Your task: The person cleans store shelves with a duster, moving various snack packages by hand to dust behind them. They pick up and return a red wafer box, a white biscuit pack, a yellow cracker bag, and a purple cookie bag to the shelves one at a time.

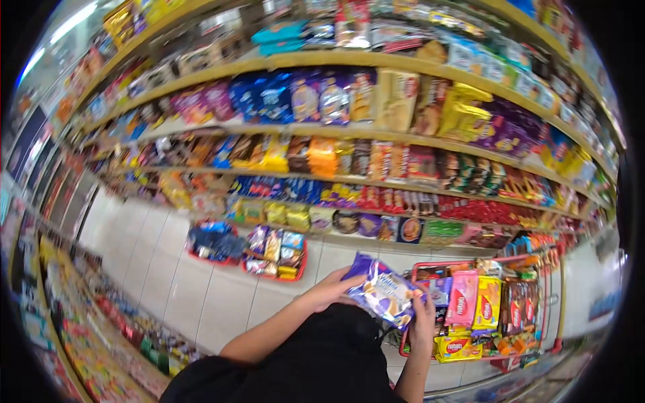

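Between my two hands I hold a purple snack packet (383, 292) with a pale label and pictures of round brown pieces. My left hand (334, 287) grips its left edge, the fingers closed on the wrapper. At its right edge, my right hand (422, 314) pinches the other end. The packet is tilted, its printed face towards me. Just right of my right hand stands a red shopping cart (559, 346) loaded with packets: a pink one (462, 299), a yellow one (488, 303) and brown ones.
Long shelves (322, 131) of bagged sweets and biscuits run across in front. On the tiled floor (161, 269) sit a red basket of packets (274, 252) and another with a dark blue bundle (215, 240). More stocked shelves (94, 316) line the left.
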`<state>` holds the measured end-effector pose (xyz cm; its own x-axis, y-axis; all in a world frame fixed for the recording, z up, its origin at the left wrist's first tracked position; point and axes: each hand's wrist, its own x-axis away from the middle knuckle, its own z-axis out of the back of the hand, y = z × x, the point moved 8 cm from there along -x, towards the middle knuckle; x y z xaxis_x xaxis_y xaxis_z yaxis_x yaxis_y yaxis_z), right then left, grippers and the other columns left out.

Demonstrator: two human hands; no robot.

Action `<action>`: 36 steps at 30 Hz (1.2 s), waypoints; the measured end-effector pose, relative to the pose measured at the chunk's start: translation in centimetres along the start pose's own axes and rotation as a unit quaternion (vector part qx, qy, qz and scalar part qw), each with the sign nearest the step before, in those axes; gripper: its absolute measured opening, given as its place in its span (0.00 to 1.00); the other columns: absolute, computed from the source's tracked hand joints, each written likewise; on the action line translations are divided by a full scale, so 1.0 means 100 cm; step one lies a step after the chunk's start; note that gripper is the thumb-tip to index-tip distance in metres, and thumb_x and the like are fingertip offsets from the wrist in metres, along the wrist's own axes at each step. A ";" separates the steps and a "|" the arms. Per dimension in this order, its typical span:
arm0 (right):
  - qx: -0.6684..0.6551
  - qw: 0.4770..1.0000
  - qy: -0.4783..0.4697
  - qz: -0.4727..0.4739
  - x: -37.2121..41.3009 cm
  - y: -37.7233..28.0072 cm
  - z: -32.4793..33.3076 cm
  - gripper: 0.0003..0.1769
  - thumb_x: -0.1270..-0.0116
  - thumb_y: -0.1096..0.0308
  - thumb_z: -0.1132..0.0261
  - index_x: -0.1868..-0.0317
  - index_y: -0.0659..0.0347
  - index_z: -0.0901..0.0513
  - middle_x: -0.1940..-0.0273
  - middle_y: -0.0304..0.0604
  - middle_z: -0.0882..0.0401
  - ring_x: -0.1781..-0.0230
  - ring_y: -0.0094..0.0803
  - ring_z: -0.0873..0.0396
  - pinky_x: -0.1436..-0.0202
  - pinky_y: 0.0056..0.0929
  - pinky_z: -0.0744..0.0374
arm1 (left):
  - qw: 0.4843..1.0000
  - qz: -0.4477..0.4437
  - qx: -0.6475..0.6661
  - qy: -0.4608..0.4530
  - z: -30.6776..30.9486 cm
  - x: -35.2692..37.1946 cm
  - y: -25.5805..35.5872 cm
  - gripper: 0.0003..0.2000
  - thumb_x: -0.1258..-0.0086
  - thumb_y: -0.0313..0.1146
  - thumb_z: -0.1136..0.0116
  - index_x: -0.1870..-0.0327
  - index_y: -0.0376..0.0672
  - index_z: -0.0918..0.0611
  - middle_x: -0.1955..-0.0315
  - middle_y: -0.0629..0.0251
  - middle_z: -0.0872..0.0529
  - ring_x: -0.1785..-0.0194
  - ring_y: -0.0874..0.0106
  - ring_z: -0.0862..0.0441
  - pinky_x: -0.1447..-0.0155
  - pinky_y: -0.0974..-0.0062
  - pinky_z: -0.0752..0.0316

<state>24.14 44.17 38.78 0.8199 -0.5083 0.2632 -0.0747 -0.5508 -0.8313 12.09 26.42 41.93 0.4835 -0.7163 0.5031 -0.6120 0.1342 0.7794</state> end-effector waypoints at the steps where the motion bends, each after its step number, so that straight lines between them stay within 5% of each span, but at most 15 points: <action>1: -0.029 1.000 -0.002 -0.006 -0.003 0.002 0.000 0.26 0.36 0.75 0.40 0.38 0.62 0.34 0.45 0.44 0.29 0.49 0.28 0.27 0.46 0.27 0.27 | 1.000 -0.017 0.017 0.016 0.004 0.001 0.003 0.29 0.33 0.48 0.45 0.37 0.39 0.34 0.49 0.60 0.22 0.47 0.68 0.22 0.45 0.65 0.24; 3: -0.058 0.998 0.014 -0.035 -0.003 0.004 -0.006 0.32 0.36 0.75 0.41 0.33 0.65 0.42 0.43 0.46 0.30 0.45 0.32 0.28 0.42 0.29 0.29 | 0.997 -0.040 0.036 0.054 0.009 0.009 0.014 0.28 0.33 0.48 0.45 0.38 0.39 0.33 0.49 0.60 0.22 0.48 0.69 0.22 0.46 0.67 0.24; 10: 0.048 0.998 -0.017 -0.033 -0.012 0.013 -0.019 0.35 0.41 0.75 0.35 0.35 0.66 0.39 0.42 0.46 0.31 0.47 0.27 0.29 0.45 0.26 0.28 | 0.991 -0.069 0.053 0.103 0.037 0.027 0.002 0.28 0.32 0.49 0.47 0.38 0.41 0.34 0.50 0.64 0.23 0.47 0.73 0.24 0.44 0.67 0.26; 15: 0.036 0.999 -0.021 -0.020 -0.015 0.016 -0.028 0.29 0.42 0.75 0.34 0.41 0.67 0.34 0.57 0.43 0.22 0.58 0.25 0.24 0.52 0.23 0.26 | 0.975 -0.059 0.142 0.161 0.063 0.024 -0.024 0.25 0.31 0.50 0.48 0.41 0.43 0.29 0.53 0.68 0.22 0.49 0.77 0.25 0.44 0.67 0.29; 18: 0.053 0.997 -0.053 -0.032 -0.013 0.018 -0.036 0.29 0.43 0.76 0.34 0.42 0.66 0.34 0.56 0.44 0.22 0.57 0.26 0.24 0.51 0.25 0.25 | 0.974 -0.049 0.131 0.176 0.066 0.026 -0.024 0.22 0.31 0.49 0.48 0.45 0.43 0.26 0.57 0.70 0.20 0.50 0.80 0.25 0.45 0.67 0.28; 25: 0.035 0.995 -0.091 -0.023 -0.005 0.012 -0.050 0.31 0.46 0.79 0.33 0.42 0.63 0.35 0.52 0.45 0.23 0.52 0.30 0.24 0.47 0.28 0.25 | 0.969 -0.148 0.116 0.162 0.068 0.025 0.004 0.15 0.31 0.38 0.44 0.47 0.41 0.25 0.59 0.68 0.19 0.59 0.82 0.21 0.56 0.82 0.25; 29: -0.001 0.995 -0.098 -0.033 -0.010 0.018 -0.048 0.34 0.46 0.80 0.34 0.39 0.64 0.37 0.47 0.47 0.27 0.48 0.32 0.26 0.44 0.31 0.26 | 0.960 -0.219 0.020 0.174 0.072 0.023 0.028 0.17 0.31 0.36 0.44 0.44 0.40 0.27 0.59 0.65 0.18 0.59 0.81 0.21 0.56 0.82 0.24; 32: -0.044 0.995 -0.072 -0.050 -0.021 0.011 -0.064 0.33 0.45 0.81 0.36 0.38 0.65 0.38 0.46 0.47 0.28 0.48 0.32 0.26 0.44 0.31 0.26 | 0.964 -0.188 0.077 0.174 0.071 0.027 0.044 0.17 0.31 0.37 0.44 0.44 0.41 0.27 0.59 0.66 0.19 0.59 0.80 0.20 0.56 0.80 0.24; 36: -0.067 0.996 -0.037 -0.043 -0.050 0.014 -0.081 0.33 0.41 0.80 0.38 0.36 0.66 0.42 0.48 0.46 0.27 0.51 0.29 0.25 0.48 0.28 0.25 | 0.954 -0.198 0.168 0.149 0.080 0.023 0.053 0.24 0.31 0.40 0.44 0.37 0.44 0.34 0.50 0.65 0.22 0.47 0.72 0.24 0.49 0.68 0.23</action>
<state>15.35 40.58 40.31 0.8654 -0.4081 0.2907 -0.0731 -0.6768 -0.7325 4.90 20.00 44.23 0.8442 -0.4323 0.3169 -0.4866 -0.3700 0.7914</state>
